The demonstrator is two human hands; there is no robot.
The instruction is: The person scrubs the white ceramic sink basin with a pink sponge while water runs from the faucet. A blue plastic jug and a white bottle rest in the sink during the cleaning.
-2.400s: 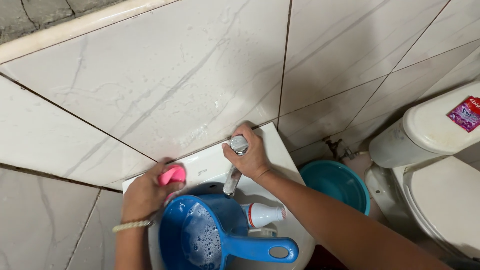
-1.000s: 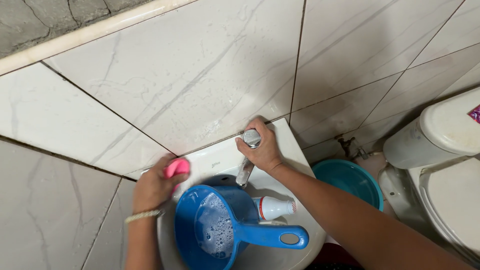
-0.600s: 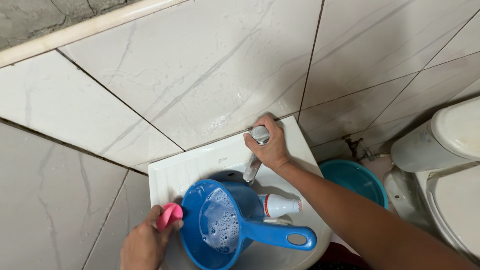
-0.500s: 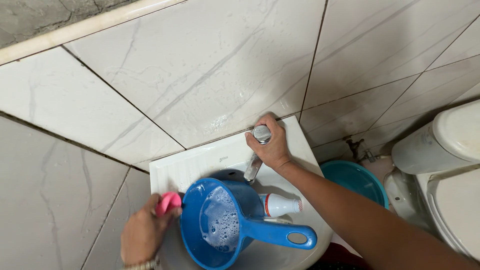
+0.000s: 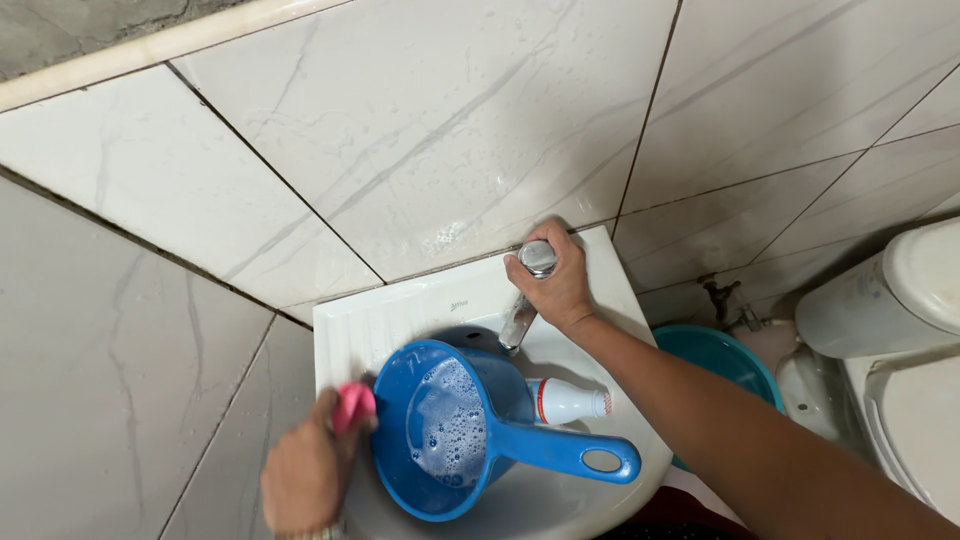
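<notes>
Two hands at a white basin [image 5: 345,330]. The left hand [image 5: 305,470], blurred, is closed around a pink sponge [image 5: 353,405] pressed on the basin's left rim, touching the outer wall of a blue dipper [image 5: 450,430]. The sponge looks soft, light and wet, probably compressible and slippery with suds; it is best pinched across its bulk, as here. The right hand [image 5: 560,290] is wrapped over the chrome tap [image 5: 537,258] at the back edge. The dipper sits in the bowl holding foamy water, handle toward the right; a white bottle [image 5: 568,402] lies beside it. The basin is glazed, wet and smooth. Marbled wall tiles carry droplets; a teal pail [image 5: 725,355] and a white toilet [image 5: 900,330] stand to the right.
</notes>
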